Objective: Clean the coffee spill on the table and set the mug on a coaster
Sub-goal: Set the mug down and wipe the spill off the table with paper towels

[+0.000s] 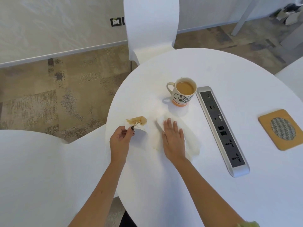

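Note:
A cream mug point(182, 91) full of milky coffee stands on the round white table point(213, 185), its handle turned left. My left hand point(120, 140) pinches a coffee-stained tissue point(136, 122) and holds it up near the table's left edge. My right hand point(173, 138) lies flat, fingers spread, pressing a white tissue point(191, 145) onto the tabletop in front of the mug. Faint yellowish marks show at that tissue's edges. A square wooden coaster point(281, 129) with a round mesh centre lies at the far right, with nothing on it.
A long grey power strip point(221, 128) is set into the table between the mug and the coaster. White chairs stand behind the table point(150, 27) and at my left point(41, 169). Patterned carpet covers the floor.

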